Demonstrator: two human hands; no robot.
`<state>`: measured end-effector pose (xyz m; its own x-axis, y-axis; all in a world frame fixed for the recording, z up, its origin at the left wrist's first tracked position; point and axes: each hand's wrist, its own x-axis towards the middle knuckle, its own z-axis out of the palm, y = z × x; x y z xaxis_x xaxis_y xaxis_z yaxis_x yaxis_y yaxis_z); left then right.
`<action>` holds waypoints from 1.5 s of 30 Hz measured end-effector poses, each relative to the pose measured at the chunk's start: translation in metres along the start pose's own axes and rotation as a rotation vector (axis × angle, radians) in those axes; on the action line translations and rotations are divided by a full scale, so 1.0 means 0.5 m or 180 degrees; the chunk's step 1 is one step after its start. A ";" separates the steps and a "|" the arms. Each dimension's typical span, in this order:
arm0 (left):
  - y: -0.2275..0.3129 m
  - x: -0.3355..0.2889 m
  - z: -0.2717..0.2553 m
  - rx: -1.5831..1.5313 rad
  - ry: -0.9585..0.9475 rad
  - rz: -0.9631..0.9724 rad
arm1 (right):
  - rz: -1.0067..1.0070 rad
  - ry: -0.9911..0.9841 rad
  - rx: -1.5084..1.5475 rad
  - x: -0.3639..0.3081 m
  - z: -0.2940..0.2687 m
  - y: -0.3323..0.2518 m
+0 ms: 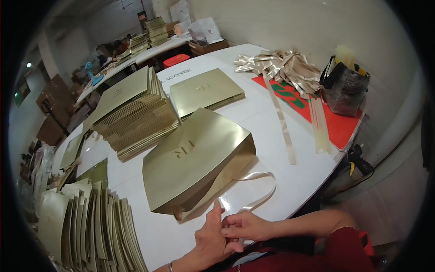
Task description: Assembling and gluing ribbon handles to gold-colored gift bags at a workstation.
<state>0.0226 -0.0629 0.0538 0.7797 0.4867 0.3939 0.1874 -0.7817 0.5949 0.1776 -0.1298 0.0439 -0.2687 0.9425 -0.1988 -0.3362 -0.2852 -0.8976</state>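
Note:
My left hand (210,233) is at the near edge of the white table, its index finger stretched toward a gold paper bag and its thumb held apart. My right hand (248,225) meets it from the right, fingers curled and closed against the left hand's fingers; whatever they pinch, if anything, is hidden. Just beyond both hands the gold paper bag (195,154) lies on its side, its open mouth facing me. A cream ribbon handle (272,188) loops out of the mouth to the right, passing close to my right hand.
Folded gold bags form a tall stack (140,122) and a low stack (206,90) behind. More gold bags (90,226) stand in a row at left. Satin ribbons (290,70) heap at the far right, near a plastic-wrapped container (346,86). A glue gun (359,161) hangs by the right edge.

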 end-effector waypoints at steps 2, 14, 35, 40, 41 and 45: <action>0.013 -0.010 -0.007 -0.0554 0.0082 -0.0374 | -0.0047 -0.0329 0.0121 0.005 0.004 0.011; -0.071 -0.048 -0.053 -0.3117 -0.0012 -0.3141 | -0.2428 0.0306 -0.4091 0.116 -0.039 -0.042; -0.147 0.024 0.007 -0.3447 0.0797 -0.2945 | -0.0047 -0.0168 -0.2357 0.282 -0.198 -0.095; -0.120 0.009 0.024 -0.3772 0.1008 -0.3234 | 0.0144 0.0283 -0.2256 0.228 -0.147 -0.149; -0.121 0.006 0.021 -0.3969 0.1073 -0.3187 | 0.0131 0.0211 -0.2271 0.233 -0.138 -0.155; -0.122 0.008 0.015 -0.3937 0.1176 -0.3180 | -0.0170 0.0278 -0.2638 0.242 -0.123 -0.157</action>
<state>0.0189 -0.0161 0.0137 0.4378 0.7827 -0.4424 -0.2068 0.5665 0.7977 0.2268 0.0174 0.0661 -0.1887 0.9710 -0.1470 0.4357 -0.0514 -0.8986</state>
